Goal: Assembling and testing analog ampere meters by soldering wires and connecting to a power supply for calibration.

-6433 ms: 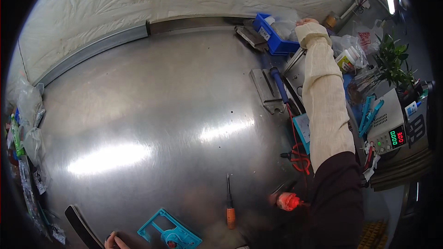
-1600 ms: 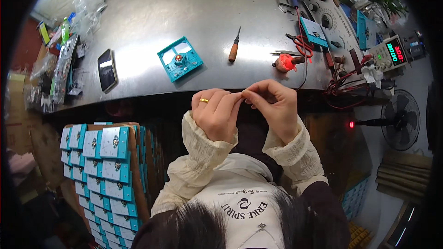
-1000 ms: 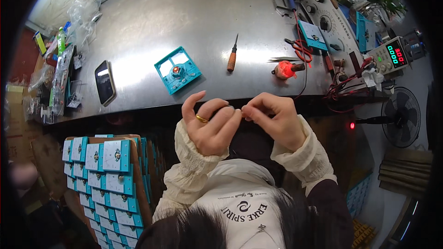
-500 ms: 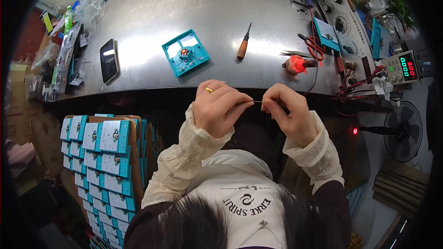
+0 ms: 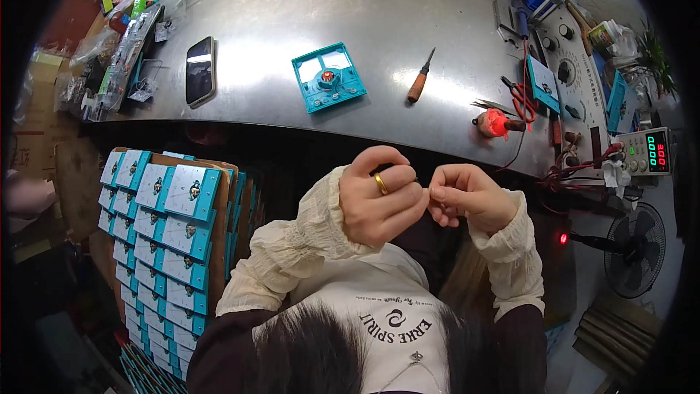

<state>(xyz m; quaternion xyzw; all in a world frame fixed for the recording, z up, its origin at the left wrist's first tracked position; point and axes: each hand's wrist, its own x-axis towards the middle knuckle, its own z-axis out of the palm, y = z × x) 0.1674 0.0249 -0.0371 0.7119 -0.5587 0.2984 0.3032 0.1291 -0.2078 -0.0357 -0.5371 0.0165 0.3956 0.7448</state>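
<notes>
My left hand, a gold ring on one finger, is closed with its fingers curled and the fingertips pointing toward my right hand. My right hand pinches thumb against forefinger, its tips almost touching the left ones. Whatever the fingers hold is too fine or too hidden to make out. Both hands are in the air before the table's front edge, above my lap. Beyond them on the metal table lies a teal square frame with a copper-coloured coil in its middle.
On the table lie a phone, a screwdriver, a red-lit bottle and red-handled pliers. A meter panel and power supply stand right. Boards of teal-and-white panels stand at left, a fan at right.
A thin wire showed between my pinched fingertips before; now it cannot be seen. My hands have come closer together, and my left has turned its back upward. The whole view has shifted.
</notes>
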